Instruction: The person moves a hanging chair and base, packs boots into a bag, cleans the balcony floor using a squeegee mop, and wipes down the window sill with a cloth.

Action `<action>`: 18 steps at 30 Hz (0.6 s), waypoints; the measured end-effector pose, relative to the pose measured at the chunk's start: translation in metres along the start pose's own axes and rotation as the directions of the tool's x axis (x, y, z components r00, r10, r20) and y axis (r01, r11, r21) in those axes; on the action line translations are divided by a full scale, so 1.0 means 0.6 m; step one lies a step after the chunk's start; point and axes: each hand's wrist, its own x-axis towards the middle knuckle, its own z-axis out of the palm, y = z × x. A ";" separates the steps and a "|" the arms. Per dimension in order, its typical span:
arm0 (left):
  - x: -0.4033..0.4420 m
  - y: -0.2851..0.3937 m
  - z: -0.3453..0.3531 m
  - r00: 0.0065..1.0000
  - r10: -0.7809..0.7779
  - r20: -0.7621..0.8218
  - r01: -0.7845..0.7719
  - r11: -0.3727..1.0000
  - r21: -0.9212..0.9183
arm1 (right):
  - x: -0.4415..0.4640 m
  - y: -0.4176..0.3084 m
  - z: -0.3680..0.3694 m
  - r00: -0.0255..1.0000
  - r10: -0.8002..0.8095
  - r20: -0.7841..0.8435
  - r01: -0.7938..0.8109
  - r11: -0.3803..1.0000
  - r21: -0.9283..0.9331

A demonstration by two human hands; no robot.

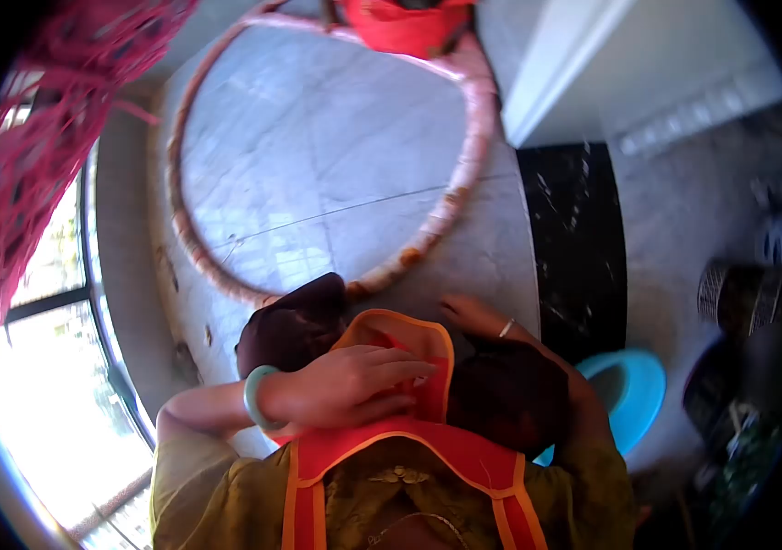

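Over the front of a red apron with orange edging (492,458), my left hand (350,385) has its fingers bent and close together. A pale green bangle (255,396) circles that wrist. Something small and pale shows at the fingertips, too small to make out. My right hand (472,314) reaches out low beside my right knee, a silver bangle at its wrist. Its fingers look loosely extended with nothing visible in them. A large hoop wrapped in pinkish material (473,128) lies on the floor in front of my knees.
Red cloth (405,26) covers the hoop's far edge. Pink netting (43,156) hangs at the left, by a bright window (61,367). A turquoise basin (652,394) sits at the right, near a black floor strip (579,238). A white upright panel (556,64) stands beyond the strip.
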 end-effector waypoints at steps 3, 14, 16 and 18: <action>0.008 0.015 -0.005 0.990 0.028 0.137 -0.029 1.000 0.005 | -0.030 0.010 0.001 0.992 0.125 -0.012 -0.124 0.992 0.036; 0.068 -0.030 -0.023 0.939 -0.080 0.334 0.055 0.995 0.086 | -0.221 -0.008 -0.046 0.774 0.313 -0.550 -0.386 0.922 -0.017; 0.075 -0.037 -0.024 0.928 -0.081 0.363 0.037 0.991 0.127 | -0.282 -0.011 -0.043 0.745 0.282 -0.604 -0.454 0.879 -0.150; 0.078 -0.045 -0.024 0.926 -0.027 0.377 -0.060 0.974 0.218 | -0.339 0.003 -0.029 0.681 0.263 -0.683 -0.472 0.871 -0.135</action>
